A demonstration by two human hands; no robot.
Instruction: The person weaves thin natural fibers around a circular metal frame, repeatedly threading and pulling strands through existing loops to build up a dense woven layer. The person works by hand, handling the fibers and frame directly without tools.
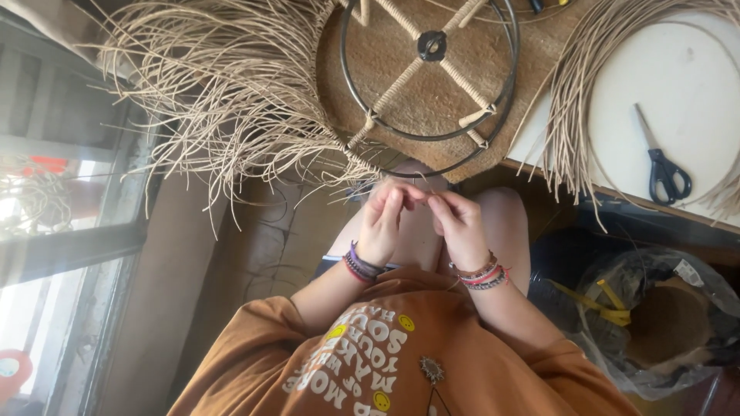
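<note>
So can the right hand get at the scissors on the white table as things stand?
Probably yes: scissors lie uncovered on the white table, on its side. But the right hand and left hand are pinching a strand, and a fibre bundle hangs between.

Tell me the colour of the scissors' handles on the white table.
Black, seen in the head view: the scissors lie on the white table.

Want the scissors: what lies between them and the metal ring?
A bundle of pale fibre strands draped over the white table, seen in the head view.
</note>
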